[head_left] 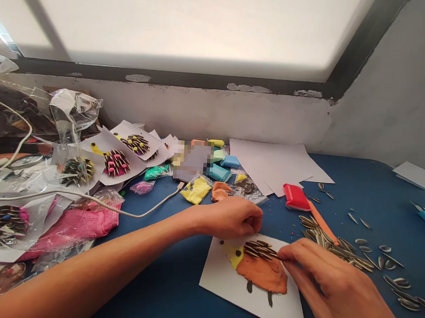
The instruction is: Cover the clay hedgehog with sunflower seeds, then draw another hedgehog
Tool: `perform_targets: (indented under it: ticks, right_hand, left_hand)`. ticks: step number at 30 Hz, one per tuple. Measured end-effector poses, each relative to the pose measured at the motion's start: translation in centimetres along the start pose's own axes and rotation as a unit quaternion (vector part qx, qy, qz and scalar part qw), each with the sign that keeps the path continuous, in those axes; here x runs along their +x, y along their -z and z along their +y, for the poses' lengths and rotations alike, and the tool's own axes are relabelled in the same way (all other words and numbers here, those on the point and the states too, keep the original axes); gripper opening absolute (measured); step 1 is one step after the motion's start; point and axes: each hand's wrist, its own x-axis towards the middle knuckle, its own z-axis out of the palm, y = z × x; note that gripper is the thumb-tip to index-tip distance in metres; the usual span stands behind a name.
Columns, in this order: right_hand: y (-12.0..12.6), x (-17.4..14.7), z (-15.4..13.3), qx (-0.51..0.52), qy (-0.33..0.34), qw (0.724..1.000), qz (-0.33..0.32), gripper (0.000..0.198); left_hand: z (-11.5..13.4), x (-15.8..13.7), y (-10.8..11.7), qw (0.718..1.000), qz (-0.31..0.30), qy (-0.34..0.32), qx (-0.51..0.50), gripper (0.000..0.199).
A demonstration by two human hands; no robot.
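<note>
A white sheet [226,295] lies on the blue table, bearing a hedgehog picture of orange clay [263,274] with a yellow clay face [233,255], black dots and dark legs. Several striped sunflower seeds [259,249] are set in rows along the top of its back. My left hand [232,217] rests at the sheet's far edge, fingers curled in; whatever is inside them is hidden. At the right end of the seed rows, my right hand [320,276] pinches a sunflower seed between thumb and fingertips, mostly covered by the fingers.
Loose sunflower seeds [353,255] lie on the right, beside an orange strip [323,222] and a red packet [296,197]. White sheets [269,159] and clay packets [196,190] sit behind. Finished hedgehog pictures [116,163], plastic bags and a white cable [134,215] crowd the left.
</note>
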Motion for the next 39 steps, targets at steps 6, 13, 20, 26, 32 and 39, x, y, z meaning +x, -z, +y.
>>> perform_targets:
  ticks: [6, 13, 20, 26, 32, 39]
  right_hand:
    - [-0.2, 0.1, 0.2, -0.007, 0.009, 1.0, -0.005, 0.022]
    - [-0.4, 0.4, -0.1, -0.019, -0.001, 1.0, -0.02, 0.023]
    - [-0.4, 0.2, -0.8, -0.066, 0.028, 0.997, -0.022, 0.022]
    - [-0.5, 0.3, -1.0, -0.102, 0.045, 0.994, -0.008, 0.02]
    - [-0.9, 0.5, -1.1, -0.121, 0.063, 0.991, 0.005, 0.021]
    - [0.7, 0.6, -0.5, -0.128, 0.021, 0.989, 0.076, 0.032]
  left_hand:
    - [0.0, 0.0, 0.0, 1.0, 0.0, -0.004, 0.001, 0.009]
    - [0.1, 0.1, 0.0, 1.0, -0.001, -0.002, 0.004, 0.011]
    - [-0.1, 0.1, -0.3, 1.0, 0.008, -0.004, -0.001, 0.011]
    - [-0.1, 0.1, -0.2, 1.0, 0.003, 0.003, 0.005, 0.011]
    - [0.3, 0.0, -0.1, 1.0, 0.0, 0.005, 0.006, 0.012]
    - [0.5, -0.1, 0.1, 1.0, -0.002, 0.019, 0.002, 0.01]
